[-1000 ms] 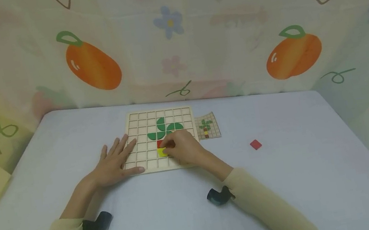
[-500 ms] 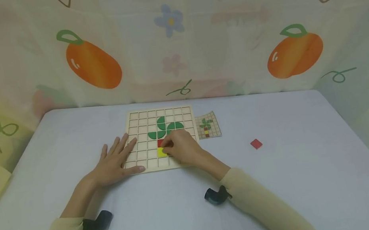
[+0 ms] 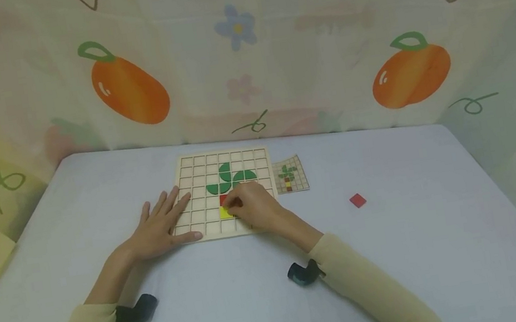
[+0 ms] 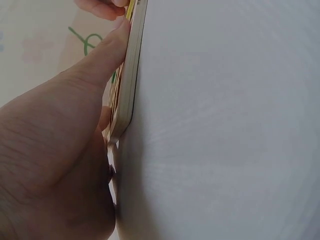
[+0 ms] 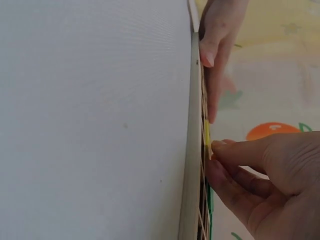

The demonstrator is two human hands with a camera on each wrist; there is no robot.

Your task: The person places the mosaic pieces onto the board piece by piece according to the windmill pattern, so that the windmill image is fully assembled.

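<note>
A light wooden grid board (image 3: 198, 215) lies on the table, with several green quarter-round pieces (image 3: 224, 172) in its cells. Below these sit a red square tile (image 3: 223, 200) and, directly nearer to me, a yellow square tile (image 3: 225, 212). My left hand (image 3: 158, 233) rests with spread fingers on the board's left side, the thumb along its front edge. My right hand (image 3: 257, 206) reaches over the board, and its thumb and index finger pinch the yellow tile (image 5: 207, 132) at its edge. That hand hides part of the green pieces and the cells beneath it.
Beside the board's right edge lies a small pattern card (image 3: 292, 175) showing green, red and yellow shapes. A loose red square tile (image 3: 358, 200) lies farther right on the white tabletop (image 3: 433, 246). A printed curtain (image 3: 274, 68) stands behind the table.
Hardly anything differs: the right thumb and fingers shift very slightly at the yellow tile. The left hand, the board and the loose red tile stay in place.
</note>
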